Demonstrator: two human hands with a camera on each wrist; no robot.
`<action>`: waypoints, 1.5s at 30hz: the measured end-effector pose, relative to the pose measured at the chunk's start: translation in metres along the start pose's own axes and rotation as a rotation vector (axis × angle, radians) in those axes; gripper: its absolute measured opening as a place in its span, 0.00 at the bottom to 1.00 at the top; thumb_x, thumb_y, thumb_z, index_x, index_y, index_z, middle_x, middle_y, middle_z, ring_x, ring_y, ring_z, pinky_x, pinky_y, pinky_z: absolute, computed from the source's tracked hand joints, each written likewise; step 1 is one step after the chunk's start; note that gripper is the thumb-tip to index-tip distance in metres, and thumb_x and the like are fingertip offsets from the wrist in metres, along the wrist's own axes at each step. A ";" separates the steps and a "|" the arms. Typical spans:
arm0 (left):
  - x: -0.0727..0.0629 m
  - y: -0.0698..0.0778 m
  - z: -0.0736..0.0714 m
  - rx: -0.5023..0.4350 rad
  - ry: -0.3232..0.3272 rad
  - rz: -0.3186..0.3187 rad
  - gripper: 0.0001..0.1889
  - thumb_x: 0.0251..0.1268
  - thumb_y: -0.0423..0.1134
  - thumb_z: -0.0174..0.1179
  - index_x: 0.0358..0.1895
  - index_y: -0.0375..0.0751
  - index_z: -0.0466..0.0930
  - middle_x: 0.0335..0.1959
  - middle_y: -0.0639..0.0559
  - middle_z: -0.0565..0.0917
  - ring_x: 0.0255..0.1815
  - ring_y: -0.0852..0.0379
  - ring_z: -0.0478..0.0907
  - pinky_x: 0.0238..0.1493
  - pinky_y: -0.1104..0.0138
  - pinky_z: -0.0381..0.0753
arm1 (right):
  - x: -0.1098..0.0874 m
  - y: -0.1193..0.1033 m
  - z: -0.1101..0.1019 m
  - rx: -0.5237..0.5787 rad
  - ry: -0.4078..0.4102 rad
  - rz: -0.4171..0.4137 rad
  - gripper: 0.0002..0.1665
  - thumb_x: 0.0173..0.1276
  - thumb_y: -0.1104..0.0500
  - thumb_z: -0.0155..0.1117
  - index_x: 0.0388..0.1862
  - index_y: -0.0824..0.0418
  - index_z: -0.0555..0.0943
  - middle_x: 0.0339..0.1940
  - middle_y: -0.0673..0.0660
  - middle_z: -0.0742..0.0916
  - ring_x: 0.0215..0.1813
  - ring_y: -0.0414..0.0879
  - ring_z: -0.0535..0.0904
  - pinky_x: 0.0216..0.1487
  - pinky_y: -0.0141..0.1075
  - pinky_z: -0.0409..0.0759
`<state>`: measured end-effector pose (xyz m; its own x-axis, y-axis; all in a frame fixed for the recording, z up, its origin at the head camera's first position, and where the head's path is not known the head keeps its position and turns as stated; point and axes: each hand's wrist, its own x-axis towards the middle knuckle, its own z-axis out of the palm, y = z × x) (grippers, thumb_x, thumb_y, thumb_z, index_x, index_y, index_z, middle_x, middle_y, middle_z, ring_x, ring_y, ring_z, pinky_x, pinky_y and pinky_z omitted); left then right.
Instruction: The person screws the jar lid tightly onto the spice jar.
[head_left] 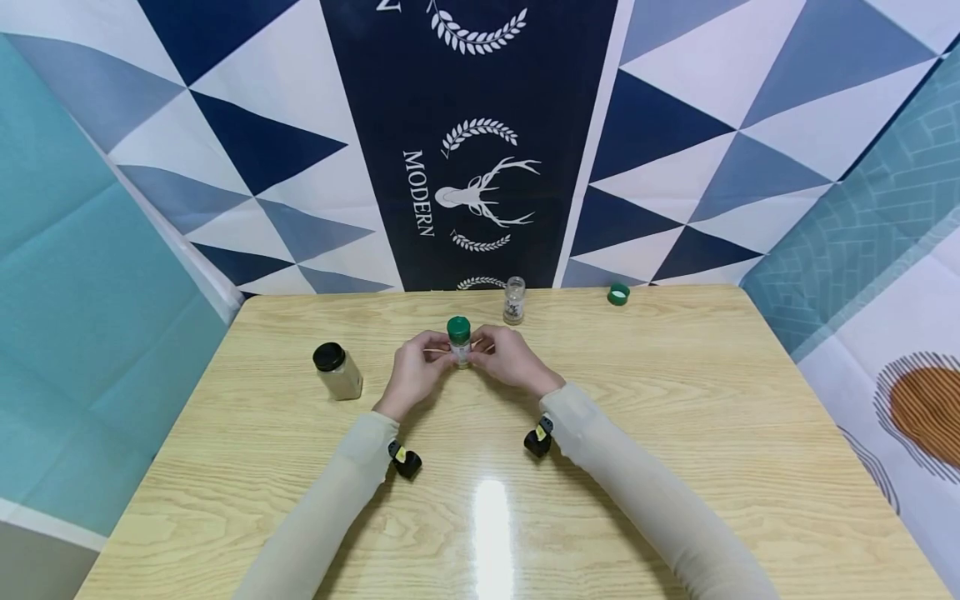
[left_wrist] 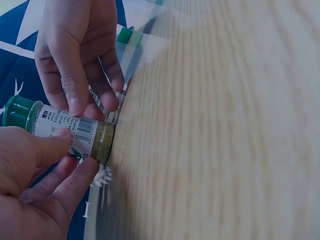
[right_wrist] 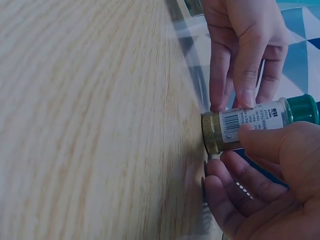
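Note:
A small glass spice jar (head_left: 459, 330) with a green cap and a white barcode label stands upright on the table between both hands. Greenish-brown seasoning shows in its lower end (left_wrist: 103, 142). My left hand (head_left: 416, 372) holds it from the left, thumb on the label and fingertips near the base. From the other side my right hand (head_left: 512, 360) holds the same jar, its thumb (right_wrist: 256, 140) across the label. Behind the right hand, an uncapped clear glass jar (head_left: 513, 303) stands close to the table's back edge.
A loose green cap (head_left: 618, 294) lies at the back, right of the clear jar. To the left stands a jar with a black lid (head_left: 337, 372) and pale contents. Patterned cloth (head_left: 300, 150) hangs behind the wooden table (head_left: 675, 433).

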<state>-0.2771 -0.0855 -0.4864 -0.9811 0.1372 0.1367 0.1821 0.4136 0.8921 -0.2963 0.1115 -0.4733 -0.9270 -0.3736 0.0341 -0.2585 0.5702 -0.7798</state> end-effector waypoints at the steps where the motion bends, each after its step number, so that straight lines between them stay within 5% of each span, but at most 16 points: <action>1: 0.000 0.000 0.000 0.004 -0.002 0.000 0.14 0.65 0.31 0.70 0.53 0.35 0.83 0.49 0.40 0.88 0.50 0.45 0.88 0.53 0.59 0.88 | 0.000 0.000 0.000 0.001 0.000 0.001 0.15 0.72 0.62 0.69 0.55 0.65 0.83 0.48 0.60 0.89 0.49 0.51 0.87 0.53 0.41 0.87; 45: 0.020 -0.006 -0.008 0.023 0.007 0.005 0.11 0.69 0.32 0.67 0.52 0.34 0.83 0.48 0.39 0.88 0.50 0.45 0.87 0.53 0.59 0.88 | 0.018 0.004 0.005 0.027 0.111 0.006 0.09 0.72 0.60 0.70 0.45 0.63 0.85 0.39 0.59 0.91 0.40 0.46 0.86 0.41 0.34 0.85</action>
<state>-0.2983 -0.0926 -0.4853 -0.9806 0.1327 0.1443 0.1883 0.4331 0.8814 -0.3132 0.1035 -0.4786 -0.9534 -0.2858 0.0969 -0.2464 0.5519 -0.7967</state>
